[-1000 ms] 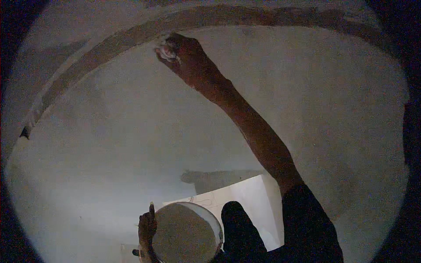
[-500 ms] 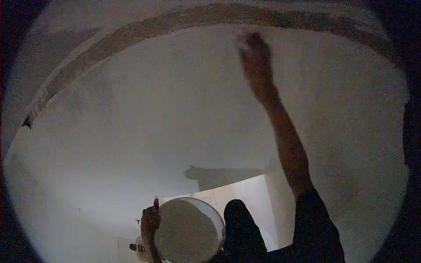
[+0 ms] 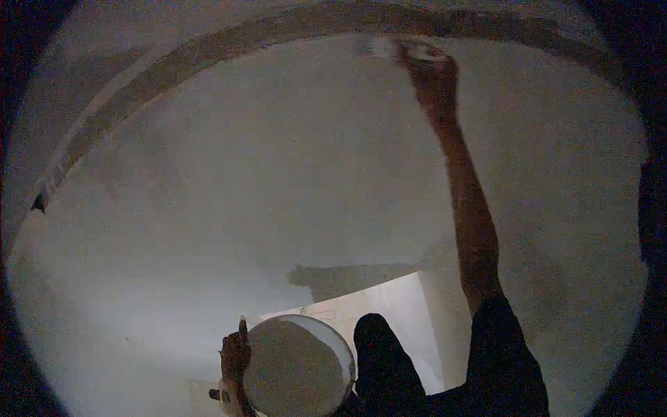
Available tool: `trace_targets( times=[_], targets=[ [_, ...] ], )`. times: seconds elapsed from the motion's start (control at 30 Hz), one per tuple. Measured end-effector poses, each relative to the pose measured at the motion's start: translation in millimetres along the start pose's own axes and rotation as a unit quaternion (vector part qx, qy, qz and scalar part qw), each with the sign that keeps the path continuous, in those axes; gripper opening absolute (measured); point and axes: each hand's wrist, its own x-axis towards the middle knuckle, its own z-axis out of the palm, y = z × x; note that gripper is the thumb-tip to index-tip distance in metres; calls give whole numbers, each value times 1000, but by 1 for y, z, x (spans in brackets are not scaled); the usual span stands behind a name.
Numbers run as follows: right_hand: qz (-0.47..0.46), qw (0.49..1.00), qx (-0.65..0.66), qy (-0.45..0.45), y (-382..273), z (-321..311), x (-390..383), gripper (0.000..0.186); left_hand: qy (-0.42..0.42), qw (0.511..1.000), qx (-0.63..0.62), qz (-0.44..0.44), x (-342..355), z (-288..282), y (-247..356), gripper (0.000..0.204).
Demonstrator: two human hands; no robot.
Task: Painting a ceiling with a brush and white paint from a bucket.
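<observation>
My right hand, somewhat blurred, is closed on a whitish object that I cannot make out, at the lower edge of a darker curved band on the pale plastered wall. My left hand grips the left side of a round bucket at the bottom of the view, its thumb pointing up along the rim. A grey mass fills most of what shows inside the bucket, with a paler crescent at its right.
My dark-clothed knee is right of the bucket. Behind it lies a bright, pale panel or surface with a straight upper edge, and a shadow above it. A small dark notch sits at the band's left end.
My right hand has moved a good way to the right along the band with the whitish object. My left hand and the bucket have stayed in nearly the same place.
</observation>
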Motion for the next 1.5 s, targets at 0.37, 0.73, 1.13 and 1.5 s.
trace_targets(
  times=[0.37, 0.73, 1.13, 1.5],
  targets=[
    [11, 996, 74, -43, -85, 40, 2, 19, -12, 995, -103, -4, 1, -7, -3, 69],
    [47, 994, -38, -88, 28, -32, -10, 25, 4, 999, -31, 13, 0, -17, 3, 66],
    [5, 984, 178, 4, -56, 32, -16, 25, -40, 996, -74, -20, 5, -27, 7, 67],
    [56, 991, -115, -23, 83, -37, -47, 39, -104, 990, -92, -34, 7, -28, 6, 61]
  ],
)
